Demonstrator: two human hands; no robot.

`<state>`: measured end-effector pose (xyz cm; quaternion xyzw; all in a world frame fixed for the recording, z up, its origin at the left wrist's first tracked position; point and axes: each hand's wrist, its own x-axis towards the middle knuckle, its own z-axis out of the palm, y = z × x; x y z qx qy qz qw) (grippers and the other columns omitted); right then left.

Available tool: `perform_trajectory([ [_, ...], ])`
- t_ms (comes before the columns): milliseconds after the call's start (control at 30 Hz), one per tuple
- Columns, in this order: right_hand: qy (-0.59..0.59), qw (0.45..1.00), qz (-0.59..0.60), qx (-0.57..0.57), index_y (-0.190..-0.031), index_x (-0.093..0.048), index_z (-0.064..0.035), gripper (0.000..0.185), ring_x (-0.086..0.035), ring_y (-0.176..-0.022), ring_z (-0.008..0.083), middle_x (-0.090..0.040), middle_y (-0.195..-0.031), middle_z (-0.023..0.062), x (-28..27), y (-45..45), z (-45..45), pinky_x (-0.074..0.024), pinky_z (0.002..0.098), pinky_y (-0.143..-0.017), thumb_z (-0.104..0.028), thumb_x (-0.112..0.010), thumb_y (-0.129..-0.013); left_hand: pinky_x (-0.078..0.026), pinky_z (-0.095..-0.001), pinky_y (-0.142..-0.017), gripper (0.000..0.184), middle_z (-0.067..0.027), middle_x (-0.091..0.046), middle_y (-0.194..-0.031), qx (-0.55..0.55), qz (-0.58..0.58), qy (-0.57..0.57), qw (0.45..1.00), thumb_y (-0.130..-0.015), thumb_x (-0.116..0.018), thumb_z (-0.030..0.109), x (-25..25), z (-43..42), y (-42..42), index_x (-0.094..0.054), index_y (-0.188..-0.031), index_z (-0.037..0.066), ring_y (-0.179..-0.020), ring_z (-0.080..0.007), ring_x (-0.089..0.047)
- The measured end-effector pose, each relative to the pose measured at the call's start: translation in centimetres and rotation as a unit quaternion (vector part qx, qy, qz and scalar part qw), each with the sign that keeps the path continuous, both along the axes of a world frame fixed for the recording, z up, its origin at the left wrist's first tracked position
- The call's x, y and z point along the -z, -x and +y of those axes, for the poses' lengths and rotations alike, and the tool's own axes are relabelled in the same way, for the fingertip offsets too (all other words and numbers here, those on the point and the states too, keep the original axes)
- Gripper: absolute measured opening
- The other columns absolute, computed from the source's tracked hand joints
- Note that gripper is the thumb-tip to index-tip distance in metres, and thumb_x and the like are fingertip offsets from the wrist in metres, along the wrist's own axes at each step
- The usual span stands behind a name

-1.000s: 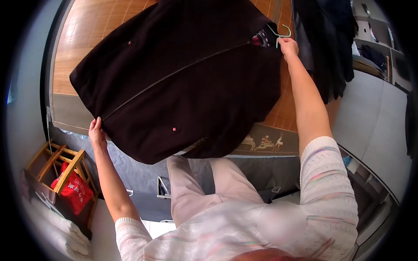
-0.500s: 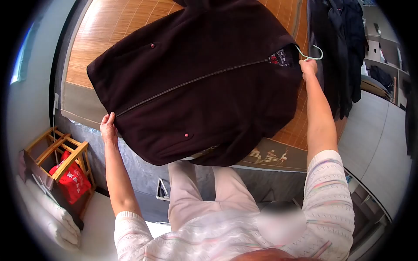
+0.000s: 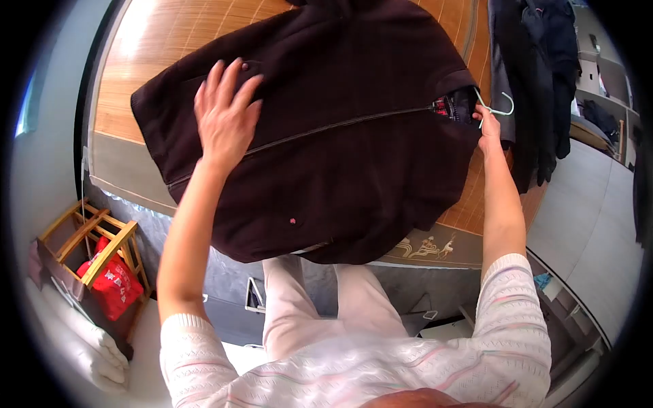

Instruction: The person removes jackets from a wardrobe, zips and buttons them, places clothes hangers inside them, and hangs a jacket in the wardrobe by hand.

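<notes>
A dark maroon zip-up jacket point(image 3: 354, 163) lies spread with its collar to the right and its hem to the left. My left hand point(image 3: 226, 115) is over the jacket's left part, fingers spread, near a small pink button; whether it touches the cloth is unclear. At the collar my right hand point(image 3: 487, 126) grips a pale green hanger point(image 3: 502, 105), whose hook sticks out past the neck opening. A label point(image 3: 445, 107) shows inside the collar.
The jacket rests on a bed with a bamboo mat point(image 3: 115, 102). Dark clothes point(image 3: 537, 88) hang over its right side, beside a grey cabinet point(image 3: 578, 204). A wooden stool point(image 3: 112, 248) and a red bag point(image 3: 112, 289) stand at lower left.
My left hand has let go of the hem corner and moved up and right over the jacket. The jacket lies slightly further right than at first, with my right hand still at the hanger.
</notes>
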<state>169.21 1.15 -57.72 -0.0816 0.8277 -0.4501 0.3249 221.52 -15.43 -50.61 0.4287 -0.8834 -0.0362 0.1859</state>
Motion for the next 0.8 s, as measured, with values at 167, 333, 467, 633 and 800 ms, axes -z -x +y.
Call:
perform_trajectory([
  [167, -0.015, 0.991, 0.128, -0.026, -0.090, -0.064, -0.0023, 0.026, -0.046, -0.063, 0.0100, -0.054, -0.073, -0.0005, 3.2, 0.1, 1.3, -0.0381, 0.0239, -0.061, -0.027, -0.059, -0.083, -0.027, -0.0543, -0.096, 0.049, -0.0032, -0.034, -0.140, -0.128, -0.159, 0.027, 0.979, -0.087, -0.047, 0.043, 9.1, -10.3, -8.1, -0.040, -0.132, 0.024, -0.128, -0.0267, -0.031],
  [333, -0.042, 0.987, 0.151, -0.024, -0.081, -0.062, -0.0020, 0.023, -0.046, -0.060, 0.0091, -0.051, -0.065, 0.0009, 4.1, 0.1, 1.2, -0.0372, 0.0252, -0.056, -0.025, -0.057, -0.083, -0.011, -0.0626, -0.102, 0.059, -0.0032, -0.018, -0.149, -0.305, -0.305, -0.095, 0.897, -0.089, -0.028, 0.059, 10.7, -14.1, -15.9, -0.021, -0.141, 0.033, -0.137, -0.0291, -0.012],
  [467, -0.150, 0.964, 0.210, -0.057, -0.086, -0.062, 0.0008, 0.038, -0.056, -0.073, 0.0253, -0.060, -0.077, 0.0140, 4.8, 0.7, 1.2, -0.0424, 0.0359, -0.066, -0.035, -0.050, -0.084, -0.021, -0.0585, -0.100, 0.056, -0.0145, -0.025, -0.144, -0.235, -0.187, 0.087, 0.950, -0.089, -0.044, 0.040, 8.0, -11.7, -8.1, -0.027, -0.140, 0.023, -0.133, -0.0355, -0.021],
  [633, -0.264, 0.892, 0.355, -0.098, -0.090, -0.062, 0.0016, 0.049, -0.057, -0.090, 0.0424, -0.061, -0.093, 0.0254, 4.9, 0.2, 0.6, -0.0433, 0.0470, -0.079, -0.042, -0.040, -0.086, -0.033, -0.0476, -0.089, 0.048, -0.0069, -0.046, -0.120, 0.151, 0.094, -0.068, 0.982, -0.069, -0.068, 0.028, 2.3, 0.4, 22.6, -0.055, -0.114, 0.021, -0.116, -0.0274, -0.038],
  [800, -0.278, 0.866, 0.402, -0.106, -0.087, -0.062, 0.0013, 0.047, -0.058, -0.085, 0.0429, -0.062, -0.089, 0.0246, 4.8, -0.6, 0.5, -0.0439, 0.0482, -0.077, -0.040, -0.040, -0.086, -0.024, -0.0527, -0.099, 0.046, -0.0046, -0.040, -0.134, 0.227, -0.051, -0.017, 0.972, -0.085, -0.048, 0.048, 7.3, -1.8, 28.9, -0.051, -0.124, 0.024, -0.126, -0.0272, -0.032],
])
